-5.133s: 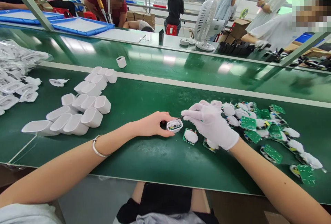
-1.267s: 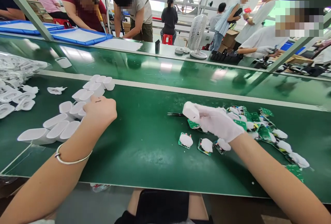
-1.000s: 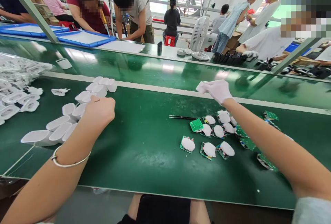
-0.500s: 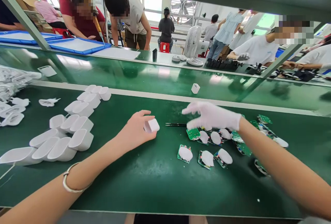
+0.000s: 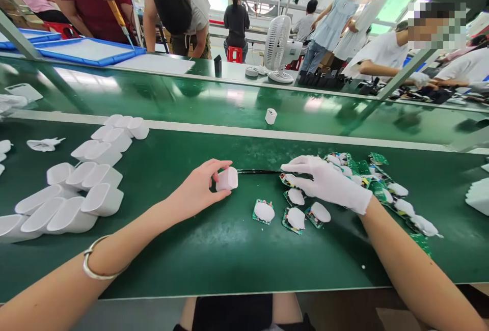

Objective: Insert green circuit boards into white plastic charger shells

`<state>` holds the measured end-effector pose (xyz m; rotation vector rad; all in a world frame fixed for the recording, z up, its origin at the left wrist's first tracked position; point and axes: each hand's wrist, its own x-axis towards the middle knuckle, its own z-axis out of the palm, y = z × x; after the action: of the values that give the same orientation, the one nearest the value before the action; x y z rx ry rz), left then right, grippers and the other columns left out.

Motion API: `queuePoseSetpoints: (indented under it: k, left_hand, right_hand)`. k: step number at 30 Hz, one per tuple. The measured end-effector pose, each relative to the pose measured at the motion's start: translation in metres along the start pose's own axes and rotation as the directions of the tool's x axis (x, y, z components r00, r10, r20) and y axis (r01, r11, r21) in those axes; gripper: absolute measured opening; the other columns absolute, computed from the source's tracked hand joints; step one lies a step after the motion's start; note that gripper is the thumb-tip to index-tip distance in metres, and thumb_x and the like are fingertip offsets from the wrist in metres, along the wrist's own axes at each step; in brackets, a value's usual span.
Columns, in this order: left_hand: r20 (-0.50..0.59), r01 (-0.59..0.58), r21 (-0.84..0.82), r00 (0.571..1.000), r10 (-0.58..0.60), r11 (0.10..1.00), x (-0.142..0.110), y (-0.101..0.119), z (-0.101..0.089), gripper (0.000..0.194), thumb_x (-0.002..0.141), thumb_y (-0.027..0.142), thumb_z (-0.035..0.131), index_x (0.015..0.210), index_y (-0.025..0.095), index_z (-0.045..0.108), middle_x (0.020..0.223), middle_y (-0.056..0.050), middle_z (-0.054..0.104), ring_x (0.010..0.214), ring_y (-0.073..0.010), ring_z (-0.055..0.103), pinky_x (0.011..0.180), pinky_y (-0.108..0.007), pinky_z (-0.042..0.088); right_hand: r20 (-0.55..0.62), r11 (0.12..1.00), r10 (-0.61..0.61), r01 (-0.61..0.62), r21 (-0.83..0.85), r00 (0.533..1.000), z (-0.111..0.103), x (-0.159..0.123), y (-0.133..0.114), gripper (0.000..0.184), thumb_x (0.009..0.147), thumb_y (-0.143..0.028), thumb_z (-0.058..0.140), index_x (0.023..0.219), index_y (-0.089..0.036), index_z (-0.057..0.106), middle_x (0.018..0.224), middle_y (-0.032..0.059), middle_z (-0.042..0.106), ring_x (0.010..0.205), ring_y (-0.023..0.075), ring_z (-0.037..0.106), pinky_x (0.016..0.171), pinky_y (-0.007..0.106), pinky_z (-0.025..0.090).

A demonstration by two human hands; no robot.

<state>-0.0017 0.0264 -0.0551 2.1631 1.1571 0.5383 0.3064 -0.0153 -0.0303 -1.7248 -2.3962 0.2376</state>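
My bare left hand point(image 5: 198, 186) pinches a small white plastic housing point(image 5: 227, 178) between thumb and fingers, tilted so its closed end faces right. My right hand point(image 5: 324, 181), in a white glove, has its thumb and fingers around a small circuit board point(image 5: 287, 178), which they partly hide. Black tweezers point(image 5: 255, 171) lie between the two hands, with their right end at the gloved fingertips. Below the right hand lie several circuit boards with white pads point(image 5: 264, 212). More boards point(image 5: 378, 188) are heaped beyond its wrist.
White open housings point(image 5: 101, 198) stand in rows at left. A white piece with prongs point(image 5: 45, 144) lies behind them. One white unit point(image 5: 271, 116) stands on the green strip point(image 5: 183, 107) beyond the pale line. Co-workers, a fan point(image 5: 277, 48) and blue-rimmed trays point(image 5: 91, 51) are farther back.
My left hand has brought a housing from the rows to the middle. My right hand set a white unit on the far strip, laid down the tweezers and came back to the boards.
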Motion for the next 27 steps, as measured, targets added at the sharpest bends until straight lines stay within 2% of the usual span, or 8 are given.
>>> queuePoseSetpoints:
  k: [4, 8, 12, 14, 17, 20, 22, 27]
  left_hand:
    - [0.012, 0.036, -0.019, 0.999, -0.035, 0.999, 0.003, -0.008, 0.005, 0.051, 0.073, 0.040, 0.065, 0.121, 0.023, 0.056, 0.094, -0.004, 0.057, 0.068, -0.0141, 0.050, 0.064, -0.029, 0.047]
    - [0.024, 0.043, -0.073, 0.999, -0.041, 0.996, 0.002, -0.007, 0.005, 0.051, 0.074, 0.041, 0.066, 0.121, 0.024, 0.055, 0.082, -0.001, 0.057, 0.073, -0.0154, 0.052, 0.069, -0.030, 0.047]
    - [0.015, -0.044, -0.174, 0.999, 0.047, 0.984, -0.001, -0.002, 0.008, 0.051, 0.073, 0.037, 0.071, 0.120, 0.025, 0.056, 0.087, 0.000, 0.060, 0.077, -0.0151, 0.052, 0.077, -0.032, 0.048]
    - [-0.019, -0.101, -0.200, 0.995, 0.099, 0.975, -0.003, 0.001, 0.011, 0.051, 0.072, 0.034, 0.074, 0.119, 0.025, 0.057, 0.087, 0.000, 0.061, 0.076, -0.0141, 0.053, 0.076, -0.031, 0.048]
    - [-0.055, -0.188, -0.200, 0.982, 0.180, 0.962, -0.007, 0.005, 0.016, 0.052, 0.070, 0.033, 0.076, 0.118, 0.023, 0.058, 0.089, -0.001, 0.063, 0.074, -0.0133, 0.054, 0.074, -0.029, 0.049]
    - [-0.092, -0.318, -0.169, 0.947, 0.306, 0.933, -0.010, 0.010, 0.020, 0.047, 0.072, 0.031, 0.075, 0.115, 0.020, 0.059, 0.097, -0.005, 0.066, 0.073, -0.0136, 0.055, 0.072, -0.029, 0.050]
    - [-0.129, -0.397, -0.135, 0.915, 0.381, 0.908, -0.010, 0.013, 0.020, 0.043, 0.073, 0.027, 0.074, 0.113, 0.020, 0.061, 0.103, -0.006, 0.066, 0.074, -0.0138, 0.056, 0.070, -0.029, 0.051]
    - [-0.219, -0.492, -0.065, 0.856, 0.468, 0.868, -0.011, 0.017, 0.017, 0.040, 0.072, 0.018, 0.072, 0.110, 0.020, 0.062, 0.104, -0.007, 0.067, 0.080, -0.0159, 0.060, 0.063, -0.026, 0.052]
  right_hand:
    - [0.069, 0.994, 0.096, -0.091, -0.065, 0.993, 0.001, -0.006, -0.011, 0.044, 0.075, -0.034, 0.060, 0.118, -0.028, 0.064, 0.099, 0.0039, 0.066, 0.081, 0.0204, 0.059, 0.067, 0.030, 0.045]
    - [0.102, 0.963, 0.269, -0.269, -0.016, 0.958, 0.005, -0.001, -0.024, 0.038, 0.069, -0.026, 0.058, 0.105, -0.026, 0.070, 0.077, 0.0017, 0.065, 0.069, 0.0193, 0.057, 0.055, 0.028, 0.041]
    - [-0.047, 0.897, 0.418, -0.403, 0.182, 0.907, 0.006, 0.000, -0.037, 0.023, 0.060, -0.021, 0.066, 0.083, -0.023, 0.066, 0.073, 0.0018, 0.066, 0.080, 0.0239, 0.062, 0.059, 0.030, 0.047]
    - [-0.172, 0.868, 0.399, -0.309, 0.389, 0.901, 0.007, -0.004, -0.048, 0.029, 0.060, -0.025, 0.071, 0.087, -0.023, 0.061, 0.076, 0.0017, 0.066, 0.082, 0.0232, 0.064, 0.065, 0.033, 0.050]
    - [-0.314, 0.805, 0.266, -0.031, 0.592, 0.912, 0.013, -0.011, -0.070, 0.034, 0.065, -0.026, 0.073, 0.096, -0.024, 0.058, 0.082, 0.0014, 0.066, 0.081, 0.0198, 0.065, 0.069, 0.033, 0.053]
    - [-0.433, 0.874, 0.060, 0.162, 0.458, 0.900, 0.022, -0.016, -0.087, 0.025, 0.072, -0.019, 0.069, 0.095, -0.028, 0.064, 0.098, 0.0027, 0.064, 0.090, 0.0184, 0.063, 0.074, 0.031, 0.053]
    - [-0.415, 0.897, -0.038, 0.214, 0.386, 0.909, 0.027, -0.019, -0.089, 0.030, 0.076, -0.016, 0.064, 0.102, -0.029, 0.065, 0.112, 0.0028, 0.061, 0.091, 0.0161, 0.063, 0.077, 0.029, 0.053]
    - [-0.431, 0.872, -0.114, 0.298, 0.388, 0.895, 0.030, -0.024, -0.079, 0.037, 0.083, -0.019, 0.060, 0.118, -0.030, 0.058, 0.111, 0.0011, 0.064, 0.094, 0.0147, 0.064, 0.082, 0.028, 0.053]
